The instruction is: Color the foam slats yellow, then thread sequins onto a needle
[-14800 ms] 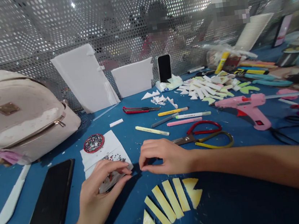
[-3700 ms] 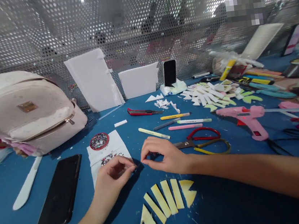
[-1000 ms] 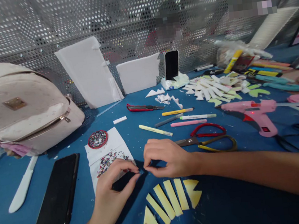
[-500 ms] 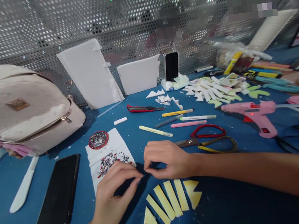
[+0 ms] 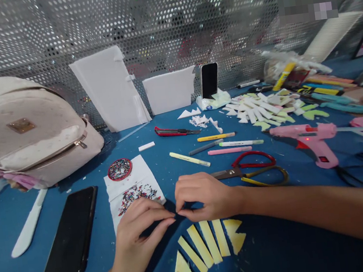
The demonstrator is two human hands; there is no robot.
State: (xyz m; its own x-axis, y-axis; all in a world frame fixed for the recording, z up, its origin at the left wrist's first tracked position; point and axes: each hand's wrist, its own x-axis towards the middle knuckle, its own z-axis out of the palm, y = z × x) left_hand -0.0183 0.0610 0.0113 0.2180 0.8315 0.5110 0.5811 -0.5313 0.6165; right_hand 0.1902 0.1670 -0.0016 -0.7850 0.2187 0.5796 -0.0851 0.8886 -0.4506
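Observation:
My left hand (image 5: 140, 231) and my right hand (image 5: 204, 197) face each other with fingertips almost touching. Each pinches thumb against fingers; anything between them is too small to make out. Just below lie several yellow foam strips (image 5: 199, 245) in a fan, a triangular yellow piece (image 5: 184, 270) with a dark dot at the left end, and a notched yellow piece (image 5: 234, 234) at the right, together shaped like a fish. Under the left fingers, white paper (image 5: 115, 192) bears scattered colourful beads or sequins (image 5: 136, 195) and a red-rimmed round lid (image 5: 119, 170) full of them.
Scissors (image 5: 232, 173) lie beyond my right wrist, with several pens (image 5: 229, 151) and a red cutter (image 5: 174, 131) behind. At right are a pink glue gun (image 5: 316, 132) and foam offcuts (image 5: 257, 108). A phone (image 5: 70, 238), a white plastic knife (image 5: 29, 227) and a backpack (image 5: 35, 132) occupy the left.
Both hands stay almost in place, with slight shifts of the fingertips. The foam pieces lie as before, and the view has moved very slightly.

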